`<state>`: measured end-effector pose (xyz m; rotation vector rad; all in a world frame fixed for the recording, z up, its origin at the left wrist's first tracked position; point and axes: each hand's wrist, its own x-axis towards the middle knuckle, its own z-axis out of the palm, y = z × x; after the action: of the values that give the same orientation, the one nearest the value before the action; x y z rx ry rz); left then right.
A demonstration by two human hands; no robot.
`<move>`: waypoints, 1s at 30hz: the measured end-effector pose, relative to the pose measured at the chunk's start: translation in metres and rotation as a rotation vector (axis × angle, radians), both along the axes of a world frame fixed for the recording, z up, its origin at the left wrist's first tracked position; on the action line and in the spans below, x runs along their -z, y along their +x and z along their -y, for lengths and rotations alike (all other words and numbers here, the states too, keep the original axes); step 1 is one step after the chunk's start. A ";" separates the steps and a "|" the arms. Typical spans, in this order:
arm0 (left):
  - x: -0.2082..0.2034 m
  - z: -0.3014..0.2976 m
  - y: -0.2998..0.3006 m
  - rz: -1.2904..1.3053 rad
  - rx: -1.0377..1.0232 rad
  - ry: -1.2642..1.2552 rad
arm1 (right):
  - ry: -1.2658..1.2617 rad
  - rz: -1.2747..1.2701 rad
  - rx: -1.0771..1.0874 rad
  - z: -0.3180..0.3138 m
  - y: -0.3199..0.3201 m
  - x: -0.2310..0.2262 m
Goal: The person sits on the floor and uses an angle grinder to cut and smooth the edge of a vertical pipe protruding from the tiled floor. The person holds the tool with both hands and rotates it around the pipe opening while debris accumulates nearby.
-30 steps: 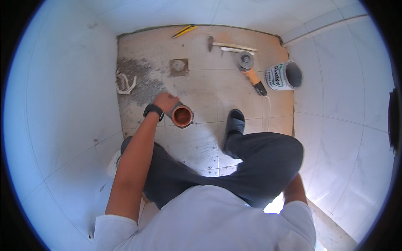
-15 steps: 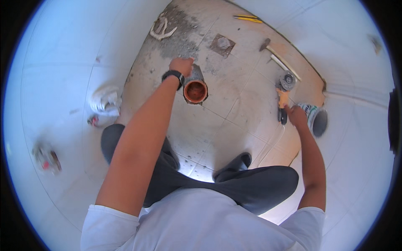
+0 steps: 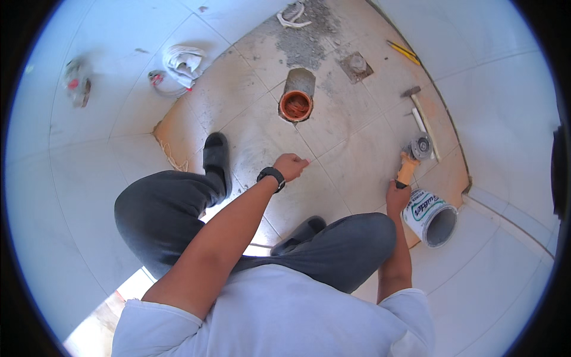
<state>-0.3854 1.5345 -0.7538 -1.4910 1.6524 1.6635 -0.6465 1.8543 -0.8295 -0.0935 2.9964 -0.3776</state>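
My right hand [image 3: 397, 197] is wrapped round the rear end of an angle grinder [image 3: 407, 169] with an orange body. The grinder's disc end points away from me, over the floor near a hammer. My left hand [image 3: 289, 167], with a dark watch on the wrist, is over the tiles in front of me, fingers closed together; whether they pinch something small I cannot make out. Farther off, an orange pipe [image 3: 295, 106] opens in a hole cut in the tiled floor, with a grey cut-out channel [image 3: 301, 81] running behind it.
A hammer [image 3: 423, 113] and a white stick [image 3: 419, 119] lie at the right. Beside my right hand a white bucket [image 3: 429, 218] lies on its side. Grey rubble [image 3: 306, 38], a floor drain [image 3: 357, 66] and a yellow tool [image 3: 404, 52] are farther off; a white cloth roll [image 3: 183, 64] is left.
My left hand has drawn back from beside the pipe toward me. My right hand stays at the grinder. The whole view has shifted, showing more on the left.
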 end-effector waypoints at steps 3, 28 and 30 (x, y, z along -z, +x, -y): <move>-0.016 0.002 -0.009 -0.095 0.185 -0.049 | -0.292 0.186 -0.049 -0.002 0.002 -0.041; 0.008 0.085 -0.060 -0.722 -0.398 -0.060 | -0.842 0.949 -0.139 0.271 0.179 -0.104; 0.012 0.085 -0.057 -0.665 -0.316 -0.109 | -0.843 0.948 -0.134 0.272 0.183 -0.099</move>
<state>-0.4424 1.4499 -0.7656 -1.3844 1.9137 2.4791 -0.4630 1.5822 -0.7301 -0.1348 1.7494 -1.2175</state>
